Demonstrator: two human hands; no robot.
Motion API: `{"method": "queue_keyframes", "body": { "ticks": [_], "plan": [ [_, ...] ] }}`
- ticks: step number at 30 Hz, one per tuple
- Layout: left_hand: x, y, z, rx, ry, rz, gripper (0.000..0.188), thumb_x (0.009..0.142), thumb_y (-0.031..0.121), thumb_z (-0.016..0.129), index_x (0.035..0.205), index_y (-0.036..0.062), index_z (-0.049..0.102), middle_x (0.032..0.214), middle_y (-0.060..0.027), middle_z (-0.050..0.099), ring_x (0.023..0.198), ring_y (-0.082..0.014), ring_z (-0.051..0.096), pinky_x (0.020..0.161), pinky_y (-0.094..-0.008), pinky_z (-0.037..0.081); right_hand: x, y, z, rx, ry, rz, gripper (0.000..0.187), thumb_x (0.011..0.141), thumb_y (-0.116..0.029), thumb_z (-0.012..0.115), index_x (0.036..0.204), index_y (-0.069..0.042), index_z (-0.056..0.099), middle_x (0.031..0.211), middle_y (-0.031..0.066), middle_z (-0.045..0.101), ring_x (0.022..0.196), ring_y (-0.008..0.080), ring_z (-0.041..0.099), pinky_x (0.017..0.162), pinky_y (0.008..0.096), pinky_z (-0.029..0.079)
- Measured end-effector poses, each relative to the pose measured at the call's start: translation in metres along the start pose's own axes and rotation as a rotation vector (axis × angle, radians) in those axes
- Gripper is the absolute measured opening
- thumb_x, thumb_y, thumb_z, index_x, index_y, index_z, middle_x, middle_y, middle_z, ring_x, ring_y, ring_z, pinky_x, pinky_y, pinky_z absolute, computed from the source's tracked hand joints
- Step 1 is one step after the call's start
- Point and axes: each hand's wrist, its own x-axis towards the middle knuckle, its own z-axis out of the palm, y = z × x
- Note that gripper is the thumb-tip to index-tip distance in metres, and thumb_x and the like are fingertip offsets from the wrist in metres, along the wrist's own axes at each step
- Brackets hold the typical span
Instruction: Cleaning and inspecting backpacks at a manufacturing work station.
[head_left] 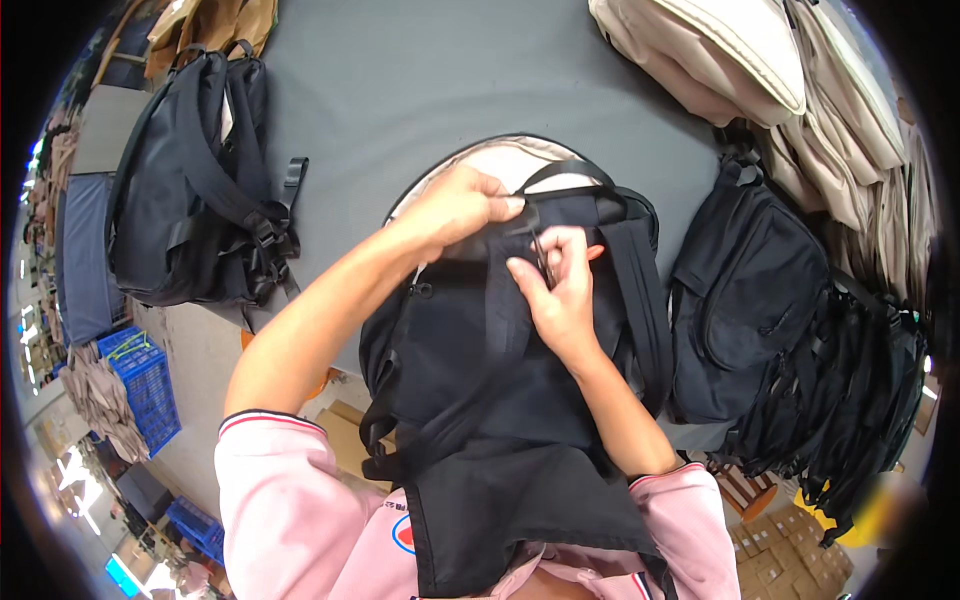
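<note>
A black backpack (450, 350) lies in front of me, its top part unzipped so that the pale lining (500, 160) shows behind the straps. My left hand (465, 210) is closed on the backpack near its top handle, thumb and fingers pinching the black fabric. Close by on the right, my right hand (562, 295) is closed around what looks like small scissors (543, 258); their dark blades point up at the strap area and an orange bit sticks out beside the fingers. The blades are partly hidden and slightly blurred.
Another black backpack (185, 190) stands at the left of the grey table (450, 70). To the right are more black backpacks (750, 290) and a pile of beige bags (710, 50). Blue crates (145, 390) stand on the floor at left.
</note>
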Motion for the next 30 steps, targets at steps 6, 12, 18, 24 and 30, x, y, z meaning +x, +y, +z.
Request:
{"method": "queue_keyframes", "body": {
  "ticks": [6, 12, 18, 24, 30],
  "plan": [
    [-0.026, -0.003, 0.012, -0.460, -0.092, -0.056, 0.005, 0.079, 0.008, 0.069, 0.077, 0.0047, 0.065, 0.074, -0.0032, 0.066, 0.062, -0.0080, 0.059, 0.059, -0.0215, 0.048, -0.022, -0.025, -0.019, -0.157, -0.122, 0.089, 0.024, 0.084, -0.001, 0.065, 0.103, -0.003, 0.050, 0.065, -0.0011, 0.049, 0.059, 0.0016, 0.044, 0.053, 0.0191, 0.036],
    [-0.050, 0.004, 0.017, -0.582, -0.105, -0.004, 0.018, 0.077, 0.003, 0.068, 0.095, 0.0007, 0.064, 0.084, -0.0066, 0.068, 0.072, -0.0100, 0.064, 0.070, -0.0223, 0.052, 0.000, -0.099, -0.036, -0.694, -0.202, -0.345, 0.023, 0.070, 0.001, 0.072, 0.093, -0.004, 0.066, 0.070, 0.0063, 0.054, 0.061, 0.0196, 0.055, 0.058, 0.0293, 0.045],
    [-0.052, 0.007, 0.015, -0.608, -0.248, 0.065, 0.040, 0.073, 0.002, 0.066, 0.110, -0.0095, 0.059, 0.090, -0.0142, 0.066, 0.079, -0.0144, 0.064, 0.074, -0.0245, 0.050, 0.018, -0.115, -0.022, -0.767, -0.518, -0.295, 0.025, 0.071, -0.005, 0.073, 0.092, -0.003, 0.062, 0.080, 0.0079, 0.056, 0.076, 0.0259, 0.060, 0.065, 0.0359, 0.046],
    [-0.055, 0.007, 0.021, -0.500, -0.195, 0.072, 0.040, 0.074, 0.003, 0.065, 0.111, -0.0096, 0.059, 0.093, -0.0136, 0.066, 0.090, -0.0143, 0.062, 0.083, -0.0252, 0.047, 0.015, -0.108, -0.023, -0.862, -0.535, -0.229, 0.017, 0.074, -0.003, 0.069, 0.087, 0.001, 0.057, 0.089, 0.0114, 0.057, 0.079, 0.0334, 0.061, 0.063, 0.0419, 0.047],
    [-0.054, 0.008, 0.029, -0.502, -0.177, 0.118, 0.043, 0.075, 0.005, 0.066, 0.115, -0.0075, 0.057, 0.096, -0.0129, 0.066, 0.091, -0.0149, 0.062, 0.084, -0.0259, 0.046, -0.006, -0.084, -0.030, -0.902, -0.351, -0.331, 0.020, 0.076, 0.003, 0.062, 0.092, 0.000, 0.050, 0.087, 0.0165, 0.047, 0.074, 0.0382, 0.057, 0.061, 0.0447, 0.045]
  ]
}}
